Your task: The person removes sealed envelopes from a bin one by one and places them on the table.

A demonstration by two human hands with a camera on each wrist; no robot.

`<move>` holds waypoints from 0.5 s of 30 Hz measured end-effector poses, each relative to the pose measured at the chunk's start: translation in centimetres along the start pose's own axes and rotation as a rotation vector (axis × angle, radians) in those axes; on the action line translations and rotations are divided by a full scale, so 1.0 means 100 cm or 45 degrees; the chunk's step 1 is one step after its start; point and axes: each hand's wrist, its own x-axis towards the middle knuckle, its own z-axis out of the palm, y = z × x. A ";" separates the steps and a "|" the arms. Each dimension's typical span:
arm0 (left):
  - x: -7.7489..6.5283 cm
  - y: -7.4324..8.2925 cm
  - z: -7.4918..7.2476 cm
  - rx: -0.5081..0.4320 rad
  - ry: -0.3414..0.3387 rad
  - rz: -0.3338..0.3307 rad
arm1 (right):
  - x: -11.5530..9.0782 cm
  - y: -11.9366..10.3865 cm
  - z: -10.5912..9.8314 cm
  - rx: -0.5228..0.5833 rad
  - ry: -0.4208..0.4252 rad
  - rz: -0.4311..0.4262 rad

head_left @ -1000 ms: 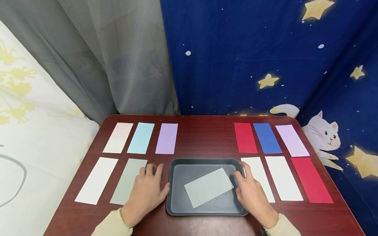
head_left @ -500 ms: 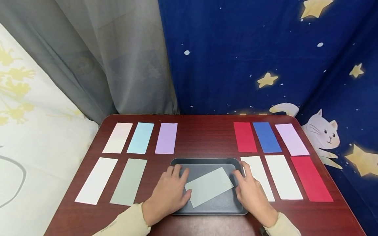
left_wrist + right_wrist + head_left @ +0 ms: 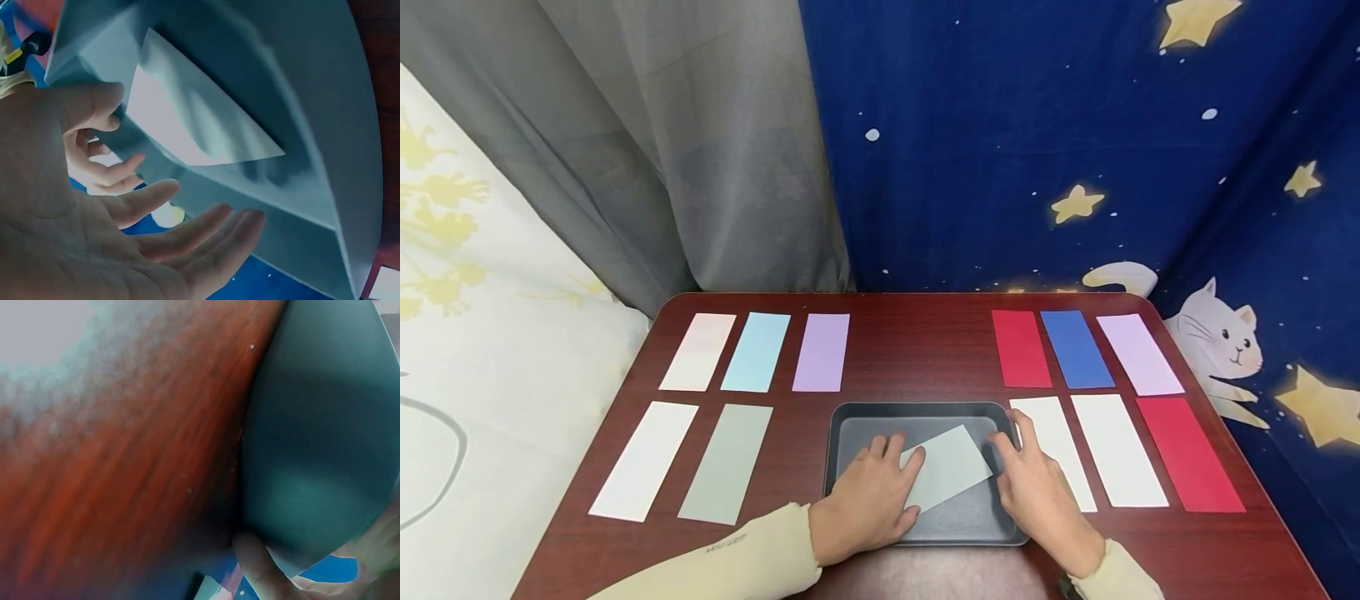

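Note:
A dark grey baking tray [image 3: 973, 518] sits at the near middle of the table. On its floor a pale grey-green paper rectangle [image 3: 953, 465] lies at a slant. My left hand [image 3: 867, 504] is over the left part of the tray and covers the paper's left end in the head view. Seen from the left wrist, its fingers [image 3: 206, 234] are spread and loosely bent, apart from the paper, and shadows fall across the sheet. My right hand [image 3: 1041, 500] holds the tray's right side, thumb over the rim and fingers outside; in the right wrist view a finger [image 3: 259, 565] touches the outer wall.
Left of the tray lie a white sheet [image 3: 643, 461], a grey-green sheet [image 3: 726, 463], and pale pink, light blue and purple [image 3: 822, 352] ones behind. Two white sheets [image 3: 1120, 450] and red, blue [image 3: 1077, 350] and lilac ones lie right. Curtains [image 3: 1000, 167] hang behind the table.
My left hand has moved right, from the table beside the tray to over the paper in it. My right hand stays on the tray's right side; tray and paper look unmoved.

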 end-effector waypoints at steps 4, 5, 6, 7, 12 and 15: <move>0.002 0.001 0.003 -0.003 -0.091 -0.010 | 0.000 0.001 0.001 -0.001 0.012 -0.011; 0.002 0.001 0.003 -0.003 -0.111 -0.011 | 0.000 0.001 0.001 -0.001 0.015 -0.013; 0.003 0.001 0.004 -0.003 -0.125 -0.011 | 0.000 0.001 0.001 0.002 0.016 -0.014; 0.003 0.001 0.004 -0.003 -0.135 -0.009 | 0.000 0.001 0.001 0.002 0.016 -0.014; 0.004 0.001 0.007 0.010 -0.134 0.001 | 0.000 0.000 0.001 0.008 0.007 -0.004; 0.004 0.001 0.008 0.017 -0.121 0.005 | 0.000 0.000 0.001 0.010 0.002 0.001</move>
